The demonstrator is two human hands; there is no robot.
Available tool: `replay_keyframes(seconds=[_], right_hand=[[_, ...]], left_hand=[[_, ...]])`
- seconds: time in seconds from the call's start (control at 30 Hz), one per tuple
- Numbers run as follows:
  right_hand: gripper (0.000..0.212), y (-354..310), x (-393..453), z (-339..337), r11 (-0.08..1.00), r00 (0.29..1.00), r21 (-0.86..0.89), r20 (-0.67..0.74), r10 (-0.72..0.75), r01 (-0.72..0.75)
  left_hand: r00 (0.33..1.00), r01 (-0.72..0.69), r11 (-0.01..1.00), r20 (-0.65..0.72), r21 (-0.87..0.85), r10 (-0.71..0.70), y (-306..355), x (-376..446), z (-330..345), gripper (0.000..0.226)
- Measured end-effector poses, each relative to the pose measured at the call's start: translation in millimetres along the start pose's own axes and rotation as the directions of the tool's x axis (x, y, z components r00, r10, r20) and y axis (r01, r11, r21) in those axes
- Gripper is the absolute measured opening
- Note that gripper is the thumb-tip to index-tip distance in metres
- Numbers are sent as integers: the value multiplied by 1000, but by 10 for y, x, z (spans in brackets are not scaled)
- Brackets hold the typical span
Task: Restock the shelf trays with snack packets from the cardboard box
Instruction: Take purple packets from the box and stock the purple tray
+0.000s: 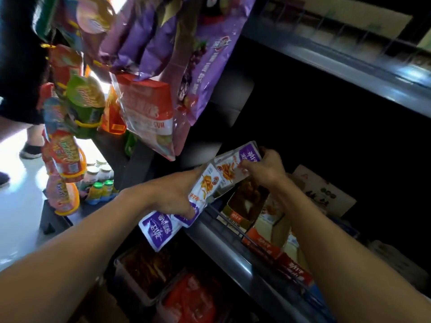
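The purple-and-white snack packets [198, 190] were split between the two hands, just above the front edge of the shelf [235, 259]. The left hand [175, 197] gripped a fanned bundle, fingers curled round the packets' middle so the spare ones hung ready, probably as a supply within easy reach. The right hand [265, 167] pinched one packet [229, 170] by its top edge, held upright over an open cardboard tray [245, 203], apparently so it could slide in standing on end like the stock beside it. More trays [289, 264] lined the shelf to the right. A cardboard box [324, 192] sat further back on the shelf, and bags [149, 113] hung overhead on the left
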State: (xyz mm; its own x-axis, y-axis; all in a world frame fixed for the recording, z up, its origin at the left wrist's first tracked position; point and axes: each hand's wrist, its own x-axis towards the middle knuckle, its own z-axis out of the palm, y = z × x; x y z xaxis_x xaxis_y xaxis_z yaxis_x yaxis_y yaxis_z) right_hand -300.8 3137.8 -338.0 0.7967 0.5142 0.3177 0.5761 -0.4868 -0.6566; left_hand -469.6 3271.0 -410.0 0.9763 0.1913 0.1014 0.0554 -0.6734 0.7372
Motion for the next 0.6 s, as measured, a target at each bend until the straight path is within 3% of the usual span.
replay_keyframes(seconds=[0.1,0.2,0.37,0.6], right_hand=[[43,-23,82,33,999,999,-31,30,17,-16],[48,-22,147,56,996,996,-87,77,33,-26],[49,56,201,69,972,981,-231,170,92,-51],[60,92,258,136,954,967,-301,241,87,-10]], left_hand=[[988,-5,1000,-153,-29,0,-59,-1,-88,60],[977,35,999,-209,-41,-43,-73,43,-88,54],[991,93,973,-70,-209,-110,-102,143,28,47],[991,133,977,34,-169,-130,-77,249,-7,40]])
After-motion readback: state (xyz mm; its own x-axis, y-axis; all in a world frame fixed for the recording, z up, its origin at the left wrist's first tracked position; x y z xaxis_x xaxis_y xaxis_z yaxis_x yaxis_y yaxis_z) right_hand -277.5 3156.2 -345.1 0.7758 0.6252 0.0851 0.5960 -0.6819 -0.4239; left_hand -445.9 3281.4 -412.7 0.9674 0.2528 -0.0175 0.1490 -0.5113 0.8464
